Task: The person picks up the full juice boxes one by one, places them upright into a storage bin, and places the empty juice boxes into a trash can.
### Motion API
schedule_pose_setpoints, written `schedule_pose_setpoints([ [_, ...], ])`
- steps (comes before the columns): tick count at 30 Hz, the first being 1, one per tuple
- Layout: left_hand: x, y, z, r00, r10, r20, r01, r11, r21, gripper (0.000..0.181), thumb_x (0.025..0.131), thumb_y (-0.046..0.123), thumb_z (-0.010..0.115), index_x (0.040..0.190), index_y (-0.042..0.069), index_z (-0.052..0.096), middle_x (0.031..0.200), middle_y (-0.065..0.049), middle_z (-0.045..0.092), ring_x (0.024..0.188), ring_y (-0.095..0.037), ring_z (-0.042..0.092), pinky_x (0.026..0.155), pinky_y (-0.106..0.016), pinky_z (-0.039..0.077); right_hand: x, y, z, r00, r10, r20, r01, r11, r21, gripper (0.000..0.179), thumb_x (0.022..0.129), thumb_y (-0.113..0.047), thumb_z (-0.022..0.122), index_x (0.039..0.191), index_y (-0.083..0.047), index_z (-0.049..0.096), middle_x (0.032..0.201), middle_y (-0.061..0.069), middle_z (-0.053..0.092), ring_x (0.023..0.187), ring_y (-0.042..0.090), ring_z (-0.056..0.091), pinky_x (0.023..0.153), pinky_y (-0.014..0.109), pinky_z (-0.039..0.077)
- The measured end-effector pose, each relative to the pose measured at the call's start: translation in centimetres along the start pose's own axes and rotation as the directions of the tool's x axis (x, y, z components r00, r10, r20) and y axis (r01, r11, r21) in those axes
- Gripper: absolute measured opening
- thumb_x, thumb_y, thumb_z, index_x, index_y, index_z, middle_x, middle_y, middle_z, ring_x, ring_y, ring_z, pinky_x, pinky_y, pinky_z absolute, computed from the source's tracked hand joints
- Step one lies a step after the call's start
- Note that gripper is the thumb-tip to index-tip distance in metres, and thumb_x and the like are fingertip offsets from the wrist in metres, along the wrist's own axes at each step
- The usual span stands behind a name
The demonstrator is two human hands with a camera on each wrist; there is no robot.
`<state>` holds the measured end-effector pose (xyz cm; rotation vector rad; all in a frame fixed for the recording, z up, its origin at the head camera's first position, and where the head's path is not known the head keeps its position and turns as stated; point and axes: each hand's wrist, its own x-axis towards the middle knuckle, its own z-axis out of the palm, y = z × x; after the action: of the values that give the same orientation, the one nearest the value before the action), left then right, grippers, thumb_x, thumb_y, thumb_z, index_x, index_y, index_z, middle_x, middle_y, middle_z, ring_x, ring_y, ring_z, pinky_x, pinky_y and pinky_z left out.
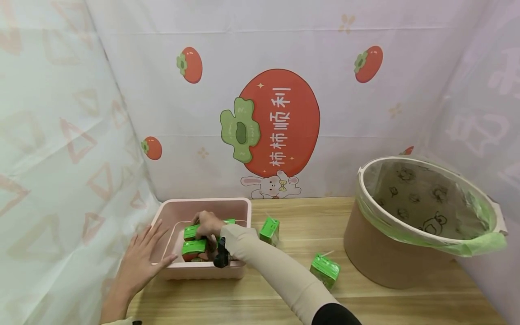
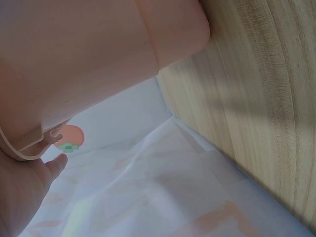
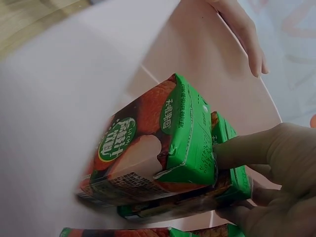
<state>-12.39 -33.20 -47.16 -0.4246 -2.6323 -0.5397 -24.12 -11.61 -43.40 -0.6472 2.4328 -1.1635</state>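
My right hand [image 1: 209, 225] reaches down inside a pink plastic bin [image 1: 248, 210]. In the right wrist view its fingers and thumb pinch a green-topped juice carton [image 3: 239, 180], partly hidden behind another juice carton [image 3: 195, 133] with a red-brown front. Several such cartons stand in the bin, among them one at the front [image 1: 194, 247] and one behind it [image 1: 190, 232]; the forearm covers part of the rest. My left hand [image 1: 140, 259] rests on the bin's left rim, fingers spread and straight; the left wrist view shows the bin's outer wall [image 2: 94, 54] beside it.
Two more juice cartons with straws stand on the wooden table: one just right of the bin [image 1: 270, 231], another nearer the front [image 1: 325, 270]. A large brown bucket [image 1: 390, 257] with a green liner bag stands at the right. Printed cloth walls [image 1: 341, 113] enclose the table.
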Motion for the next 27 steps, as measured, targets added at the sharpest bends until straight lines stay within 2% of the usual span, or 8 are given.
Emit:
schedule_pose_setpoints([
  [6, 0.12, 0.02, -0.04, 1.0, 0.005, -0.002, -0.005, 1.0, 0.003, 0.077, 0.088, 0.046, 0.08, 0.155, 0.018, 0.054, 0.168, -0.013, 0.038, 0.157, -0.041, 0.027, 0.13, -0.055, 0.002, -0.01, 0.0, -0.19, 1.0, 0.007, 0.017, -0.007, 1.0, 0.002, 0.038, 0.085, 0.011, 0.079, 0.12, -0.001, 0.071, 0.111, 0.012, 0.071, 0.089, 0.018, 0.064, 0.073, 0.025, 0.056],
  [17, 0.04, -0.1, 0.06, 1.0, 0.002, -0.001, -0.002, 1.0, 0.005, 0.076, 0.088, 0.046, 0.08, 0.154, 0.017, 0.055, 0.168, -0.014, 0.039, 0.155, -0.043, 0.029, 0.13, -0.055, 0.002, -0.09, -0.1, -0.09, 1.0, -0.03, -0.004, 0.029, 0.995, -0.095, 0.037, 0.086, 0.003, 0.084, 0.121, 0.0, 0.074, 0.115, 0.012, 0.074, 0.096, 0.02, 0.068, 0.074, 0.023, 0.057],
  [23, -0.04, -0.12, 0.16, 1.0, 0.006, -0.004, -0.006, 1.0, 0.01, 0.076, 0.088, 0.046, 0.08, 0.154, 0.017, 0.055, 0.168, -0.014, 0.039, 0.155, -0.044, 0.03, 0.13, -0.053, 0.003, -0.1, -0.02, 0.02, 0.999, -0.035, -0.024, 0.033, 0.996, -0.081, 0.036, 0.085, 0.002, 0.086, 0.119, 0.0, 0.075, 0.11, 0.012, 0.074, 0.093, 0.019, 0.068, 0.076, 0.022, 0.057],
  [27, -0.14, -0.15, 0.12, 1.0, 0.004, -0.006, -0.004, 1.0, 0.01, 0.076, 0.088, 0.045, 0.08, 0.154, 0.016, 0.055, 0.168, -0.014, 0.039, 0.155, -0.043, 0.029, 0.13, -0.053, 0.003, 0.03, 0.07, 0.08, 0.999, -0.037, -0.001, 0.037, 0.995, -0.092, 0.036, 0.085, 0.0, 0.087, 0.119, -0.002, 0.076, 0.111, 0.011, 0.075, 0.093, 0.017, 0.069, 0.076, 0.02, 0.056],
])
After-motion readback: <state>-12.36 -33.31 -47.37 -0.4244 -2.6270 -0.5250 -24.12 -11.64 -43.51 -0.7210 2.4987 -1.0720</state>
